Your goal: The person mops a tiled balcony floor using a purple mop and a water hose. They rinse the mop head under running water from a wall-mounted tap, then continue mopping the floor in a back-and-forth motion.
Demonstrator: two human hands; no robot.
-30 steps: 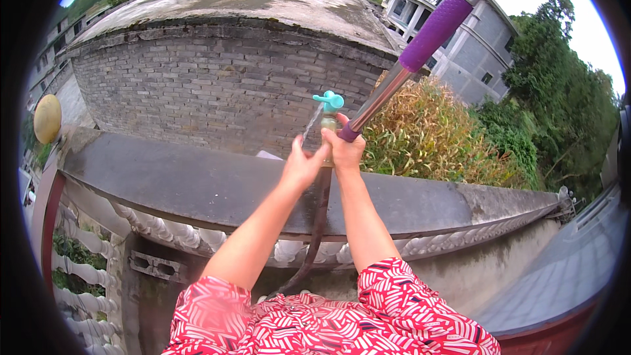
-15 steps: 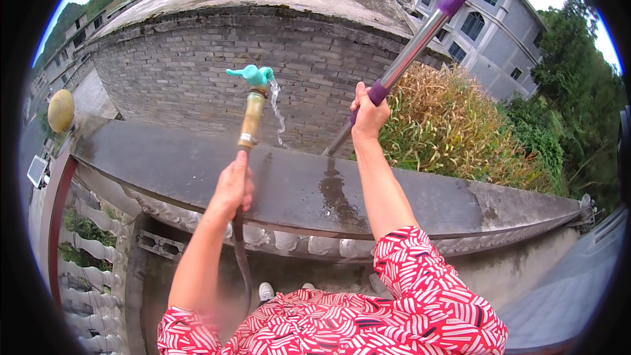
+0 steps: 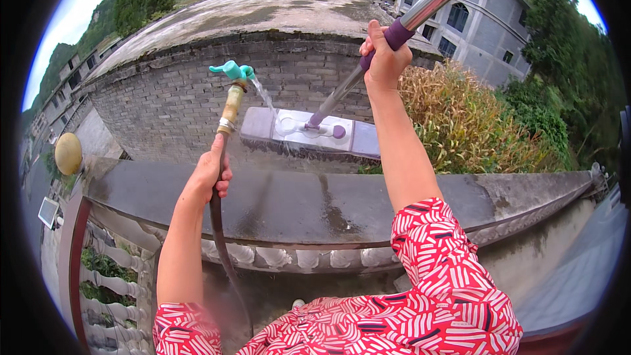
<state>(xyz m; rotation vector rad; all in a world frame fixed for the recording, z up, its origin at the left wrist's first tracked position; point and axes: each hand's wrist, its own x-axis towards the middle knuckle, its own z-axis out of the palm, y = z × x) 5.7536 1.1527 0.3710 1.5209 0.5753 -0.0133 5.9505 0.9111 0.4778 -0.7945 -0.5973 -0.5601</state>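
Observation:
My left hand (image 3: 213, 169) is wrapped round a dark hose (image 3: 219, 227) just below a turquoise tap (image 3: 231, 71) on its end. Water (image 3: 263, 94) runs from the spout to the right and lands on the left part of a flat mop head (image 3: 315, 130). That head, grey-white with purple fittings, hangs beyond the balustrade against the brick wall. Its metal pole (image 3: 348, 85) has purple grip sections, and my right hand (image 3: 386, 56) grips it at one of them, thumb up. The pole's top end lies outside the picture.
A wide grey balustrade ledge (image 3: 296, 200) with wet streaks crosses in front of me. A yellowish ball (image 3: 68, 154) tops its left corner. Past the ledge stand a brick wall (image 3: 197, 92) and dry plants (image 3: 460, 118). A red-framed railing (image 3: 75, 256) stands at the left.
My right hand has raised the mop, so its head now shows above the ledge. The hose and tap have shifted left, and the water now strikes the mop head.

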